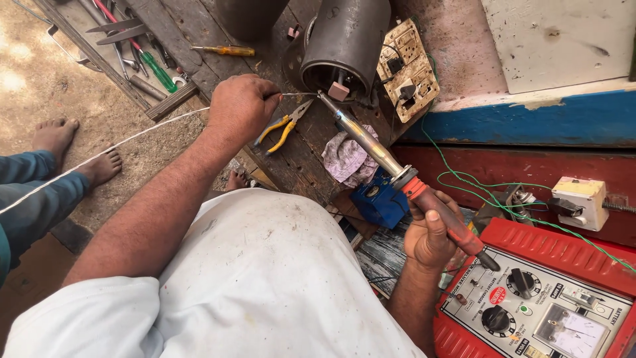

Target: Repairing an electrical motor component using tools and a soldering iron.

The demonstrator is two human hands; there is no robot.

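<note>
At the top centre of the frame, the left hand (pixel 242 106) pinches a thin wire (pixel 119 142) at the motor (pixel 341 43). The right hand (pixel 430 232) is closed around the soldering iron (pixel 371 142). The wire looks light and bendy; the iron seems stiff and hot, best held by its red handle.

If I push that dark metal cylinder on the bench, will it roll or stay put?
The dark metal cylinder lies on its side on the wooden bench, so it could roll sideways. It looks thick-walled, so probably heavy and slow to start. The soldering iron tip and thin wire at its mouth would likely be disturbed.
</note>
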